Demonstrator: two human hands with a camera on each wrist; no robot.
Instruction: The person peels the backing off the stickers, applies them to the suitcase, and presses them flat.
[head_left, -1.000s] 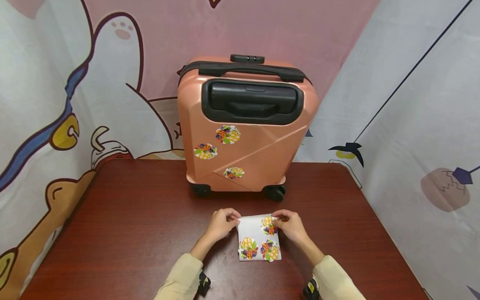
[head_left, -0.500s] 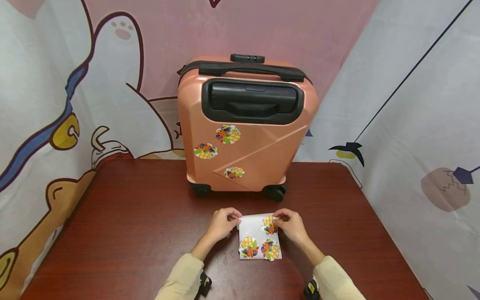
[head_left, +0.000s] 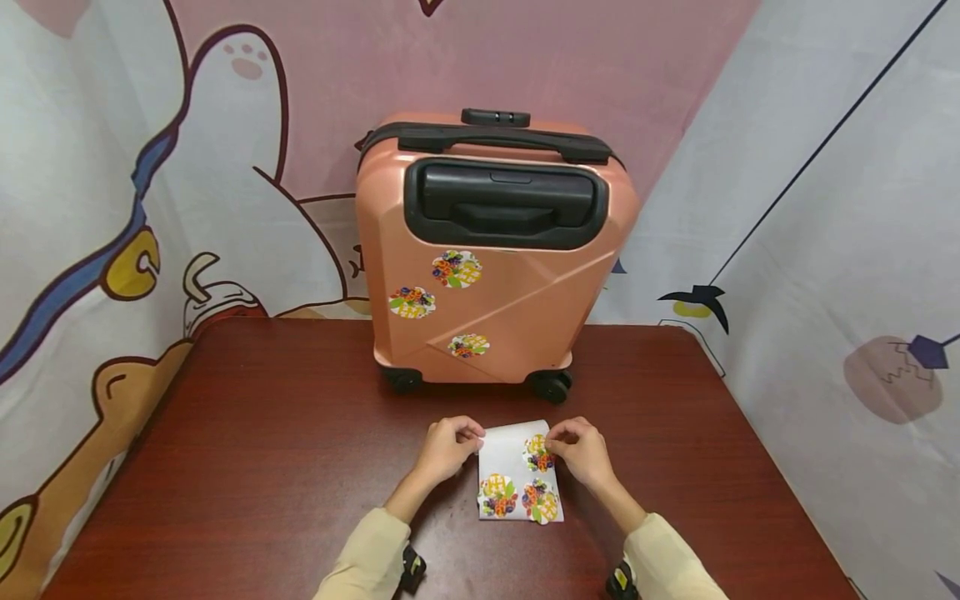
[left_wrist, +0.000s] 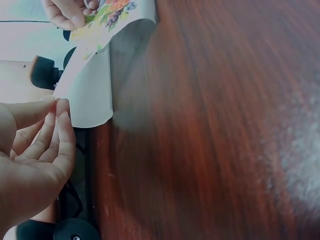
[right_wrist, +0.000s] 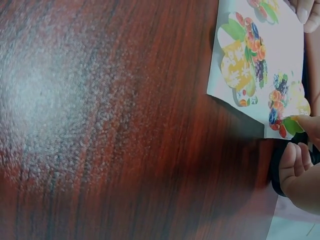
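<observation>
A white sticker sheet [head_left: 504, 454] bears round fruit-patterned stickers, two along its near edge and one at upper right. My left hand [head_left: 444, 447] pinches the sheet's upper left edge between thumb and fingertips; the left wrist view shows a white layer hanging beneath the sheet [left_wrist: 90, 95]. At the right edge my right hand [head_left: 585, 452] pinches the rim of the upper right sticker [head_left: 537, 452], thumb over its printed leaf in the right wrist view. An orange hard-shell suitcase [head_left: 517, 308] stands upright behind the sheet, with three similar stickers [head_left: 457, 269] on its front.
The suitcase rests on black wheels [head_left: 551, 386] on the reddish-brown wooden table [head_left: 262, 467]. Behind and beside the table hangs a cartoon-printed cloth [head_left: 787, 208]. Black straps with small devices [head_left: 411, 571] sit at both wrists.
The sheet's upper right corner has risen a little, now showing beyond the right fingertips. Both hands have barely moved, and the suitcase is where it was.
</observation>
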